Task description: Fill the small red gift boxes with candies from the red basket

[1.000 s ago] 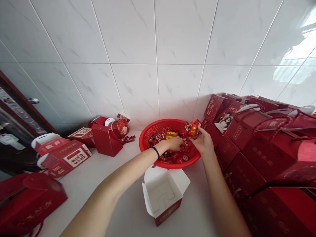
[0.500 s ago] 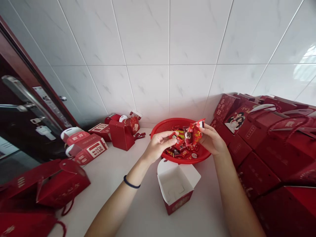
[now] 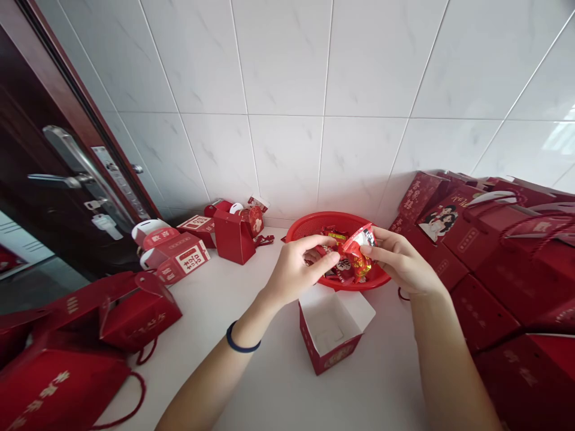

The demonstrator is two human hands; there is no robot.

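A red mesh basket (image 3: 309, 222) of wrapped candies (image 3: 344, 269) stands against the wall, and both hands are over it. My right hand (image 3: 402, 257) is closed round several red and gold candy wrappers (image 3: 359, 254). To its left, my left hand (image 3: 299, 266) pinches thumb and forefinger on a wrapped candy, mostly hidden by the fingers. Just in front of the basket, below my hands, a small red gift box (image 3: 335, 353) with a white inside stands with its flaps up, and nothing shows in it.
Red gift boxes (image 3: 480, 281) are stacked high on the right, close to my right forearm. More red boxes (image 3: 236, 236) stand at back left, and red bags with cord handles (image 3: 67, 371) at front left. A dark door (image 3: 45, 108) with a metal handle is on the left.
The view has shifted slightly, moving the scene to the right. My hands have drawn closer together over the basket, still holding candies.
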